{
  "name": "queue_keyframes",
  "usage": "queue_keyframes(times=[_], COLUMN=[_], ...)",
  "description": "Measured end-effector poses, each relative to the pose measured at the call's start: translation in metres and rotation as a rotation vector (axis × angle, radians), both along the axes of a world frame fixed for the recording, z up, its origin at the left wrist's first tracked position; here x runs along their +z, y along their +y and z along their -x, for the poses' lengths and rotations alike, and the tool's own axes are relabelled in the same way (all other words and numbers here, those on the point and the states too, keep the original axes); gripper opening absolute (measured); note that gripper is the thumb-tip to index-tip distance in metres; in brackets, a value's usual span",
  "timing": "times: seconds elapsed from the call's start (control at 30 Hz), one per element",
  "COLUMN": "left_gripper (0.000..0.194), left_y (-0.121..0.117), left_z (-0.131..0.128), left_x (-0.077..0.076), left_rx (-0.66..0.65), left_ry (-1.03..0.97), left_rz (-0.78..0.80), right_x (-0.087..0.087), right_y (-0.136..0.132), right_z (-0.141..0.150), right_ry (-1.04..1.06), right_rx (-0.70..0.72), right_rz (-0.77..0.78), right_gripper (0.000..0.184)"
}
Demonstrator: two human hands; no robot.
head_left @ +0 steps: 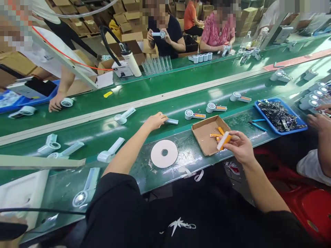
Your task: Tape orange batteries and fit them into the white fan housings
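My left hand (156, 121) reaches onto the green belt, its fingers curled over a pale blue handheld fan casing; the casing's handle (172, 121) sticks out to the right and its round head is hidden under the hand. Between thumb and fingers, my right hand (241, 146) pinches an orange cylindrical battery (225, 139) with a white strip along its side. It is held over the right edge of a shallow cardboard box (203, 136), where several orange batteries (220, 130) lie. A flat roll of white tape (170, 160) rests between my arms, its loose end hanging toward the table edge.
Farther right along the belt lie fan casings (192, 115) with orange batteries in their handles. Blue pliers (258, 125) lie beside a blue tray (278, 131) of small dark parts. More casings (111, 151) are at left. Co-workers sit opposite, and another person's hand (319, 120) is at right.
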State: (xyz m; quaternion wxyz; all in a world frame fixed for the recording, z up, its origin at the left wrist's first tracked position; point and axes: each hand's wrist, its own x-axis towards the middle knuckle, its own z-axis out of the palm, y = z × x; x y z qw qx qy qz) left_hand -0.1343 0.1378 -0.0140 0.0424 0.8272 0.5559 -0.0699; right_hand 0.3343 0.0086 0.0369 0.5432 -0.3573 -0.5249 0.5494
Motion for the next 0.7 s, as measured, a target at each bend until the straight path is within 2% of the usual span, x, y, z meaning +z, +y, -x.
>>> queue_keyframes(times=[0.07, 0.17, 0.27, 0.37, 0.43, 0.53, 0.63, 0.7], left_gripper=[0.046, 0.049, 0.05, 0.037, 0.033, 0.033, 0.029, 0.025], left_y=[-0.003, -0.002, 0.008, 0.02, 0.026, 0.027, 0.023, 0.016], left_z=[0.002, -0.002, -0.012, -0.021, -0.024, -0.025, -0.034, -0.046], left_x=[-0.002, -0.009, -0.014, -0.012, -0.007, 0.003, 0.02, 0.035], left_rx=[-0.042, -0.069, -0.049, -0.008, 0.019, 0.084, 0.162, 0.198], left_ry=[-0.017, -0.051, -0.089, -0.144, -0.19, -0.24, -0.25, -0.245], left_rz=[0.006, 0.018, 0.037, 0.073, 0.1, 0.12, 0.127, 0.12], right_x=[0.005, 0.007, 0.0, -0.011, -0.016, -0.016, -0.011, -0.005], right_y=[0.023, 0.072, 0.12, 0.148, 0.152, 0.144, 0.133, 0.13], right_z=[0.031, 0.092, 0.151, 0.192, 0.212, 0.237, 0.251, 0.248], right_ry=[-0.033, -0.093, -0.179, -0.29, -0.325, -0.31, -0.291, -0.286], right_rx=[0.093, 0.216, 0.282, 0.289, 0.293, 0.313, 0.29, 0.214], right_rz=[0.0, 0.01, 0.022, 0.079, 0.112, 0.123, 0.141, 0.157], right_gripper=[0.057, 0.057, 0.05, 0.043, 0.035, 0.019, 0.028, 0.027])
